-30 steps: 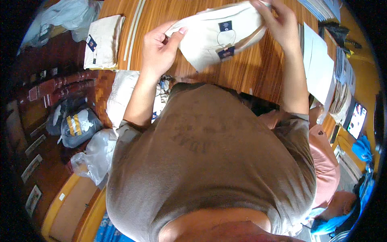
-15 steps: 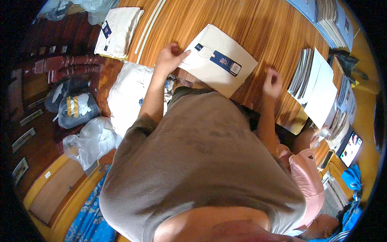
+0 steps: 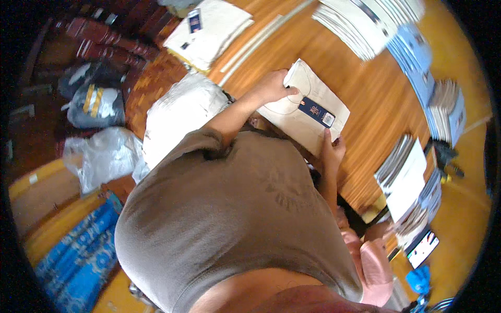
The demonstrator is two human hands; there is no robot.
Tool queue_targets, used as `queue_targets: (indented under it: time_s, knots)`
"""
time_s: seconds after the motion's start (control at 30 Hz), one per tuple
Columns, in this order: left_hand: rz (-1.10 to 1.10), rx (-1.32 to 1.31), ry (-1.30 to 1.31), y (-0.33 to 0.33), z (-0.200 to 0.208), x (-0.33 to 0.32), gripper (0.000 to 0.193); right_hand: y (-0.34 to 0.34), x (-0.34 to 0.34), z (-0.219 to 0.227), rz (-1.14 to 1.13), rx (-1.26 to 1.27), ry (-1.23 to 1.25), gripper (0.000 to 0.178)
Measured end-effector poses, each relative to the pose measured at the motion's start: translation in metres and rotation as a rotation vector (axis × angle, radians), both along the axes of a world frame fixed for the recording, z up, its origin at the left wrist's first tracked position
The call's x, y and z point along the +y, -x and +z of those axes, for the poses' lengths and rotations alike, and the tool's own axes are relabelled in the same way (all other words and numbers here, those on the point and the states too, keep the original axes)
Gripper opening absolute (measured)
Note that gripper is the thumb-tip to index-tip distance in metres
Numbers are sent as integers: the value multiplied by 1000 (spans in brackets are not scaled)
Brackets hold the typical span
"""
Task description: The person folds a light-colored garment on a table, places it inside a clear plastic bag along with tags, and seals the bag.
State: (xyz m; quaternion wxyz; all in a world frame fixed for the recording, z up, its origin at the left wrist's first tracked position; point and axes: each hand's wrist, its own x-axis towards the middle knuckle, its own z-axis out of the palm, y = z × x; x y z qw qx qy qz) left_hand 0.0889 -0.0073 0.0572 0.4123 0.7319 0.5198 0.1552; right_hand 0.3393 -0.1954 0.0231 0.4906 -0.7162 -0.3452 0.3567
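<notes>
A folded cream garment (image 3: 295, 124) is in front of me at the near side of the wooden table, slightly tilted. A dark blue hang tag (image 3: 317, 111) on a thin looped string lies across its top face. My left hand (image 3: 276, 87) is closed on its far left edge, thumb on top and the other fingers mostly hidden. At its near right edge my right hand (image 3: 332, 149) is closed, with the thumb by the tag's lower end.
Folded cream garments (image 3: 216, 39) lie at the far left, above a white pile (image 3: 175, 115). Stacks of cream (image 3: 355, 26) and light blue garments (image 3: 412, 55) line the far right. Nearer right are another stack (image 3: 399, 172), a phone (image 3: 422, 249) and a co-worker's pink sleeve (image 3: 374, 266).
My right hand was apart from the garment, to its right; now it grips the near right edge. My left hand has shifted along the left edge. The whole view has turned.
</notes>
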Motion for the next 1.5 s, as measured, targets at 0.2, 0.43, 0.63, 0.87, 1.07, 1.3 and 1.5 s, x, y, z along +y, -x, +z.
queue_targets:
  time_s: [0.2, 0.43, 0.63, 0.87, 1.07, 1.3, 1.5]
  knots:
    - [676, -117, -290, 131, 65, 17, 56, 89, 208, 80, 459, -59, -295, 34]
    - [1283, -163, -392, 238, 16, 78, 63, 269, 438, 98, 858, -542, -430, 60]
    - [1093, 196, -139, 240, 15, 21, 77, 271, 476, -5, 994, -348, -43, 47]
    - [1159, -27, 92, 215, -41, -234, 42, 284, 218, 41, 1130, 67, -509, 15]
    - [1377, 134, 370, 234, -89, -337, 33, 355, 115, -132, 1634, -388, -368, 28]
    - [661, 608, -290, 369, -169, -329, 31, 390, 186, -194, 1828, -749, -553, 23]
    - [636, 375, -264, 394, -155, -320, 36, 419, 176, -154, 1399, -543, -181, 28]
